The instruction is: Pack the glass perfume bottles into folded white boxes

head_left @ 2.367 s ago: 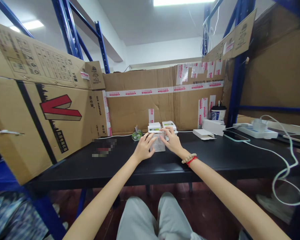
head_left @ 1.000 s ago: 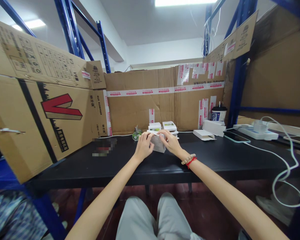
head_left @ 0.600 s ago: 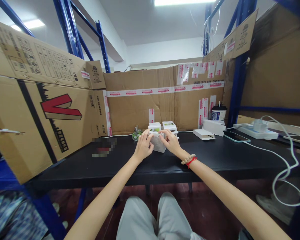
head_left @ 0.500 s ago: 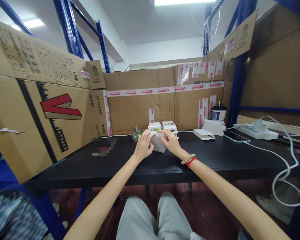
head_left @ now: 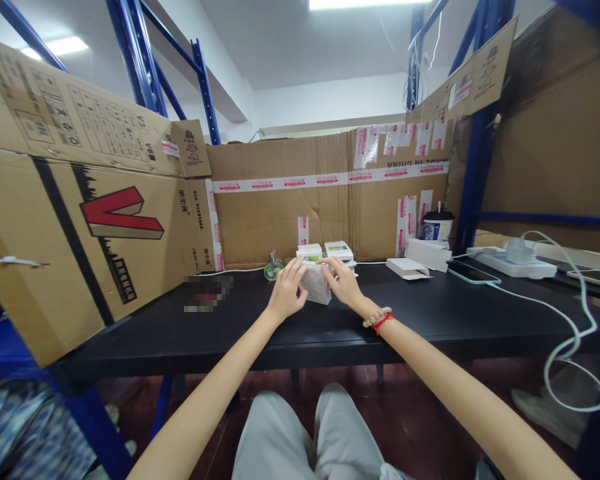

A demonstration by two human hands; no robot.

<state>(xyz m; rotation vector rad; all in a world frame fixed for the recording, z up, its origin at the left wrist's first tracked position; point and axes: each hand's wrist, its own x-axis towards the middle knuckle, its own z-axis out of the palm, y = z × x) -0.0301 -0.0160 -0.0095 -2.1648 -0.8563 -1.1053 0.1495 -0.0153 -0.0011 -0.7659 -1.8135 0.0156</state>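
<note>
A small white box [head_left: 316, 285] stands upright on the black table, between my two hands. My left hand [head_left: 287, 291] grips its left side, with the fingers curled at the top edge and the thumb on the front. From the right, my right hand [head_left: 344, 283] holds the other side, fingertips on the top edge. Just behind the box lie a white packet with a green label [head_left: 309, 252] and a stack of similar white packets [head_left: 339, 251]. A green glass bottle [head_left: 274, 267] stands to the left of them.
An opened white carton [head_left: 409, 269] lies to the right. Beyond it are a phone [head_left: 473, 272], a white power strip [head_left: 525, 265] with looping cables and a lidded paper cup [head_left: 437, 227]. Cardboard walls [head_left: 280, 227] enclose the black table [head_left: 180, 340] at the back and left.
My right fingers have shifted slightly along the top edge of the white box, and more of its front shows. Otherwise the scene looks the same.
</note>
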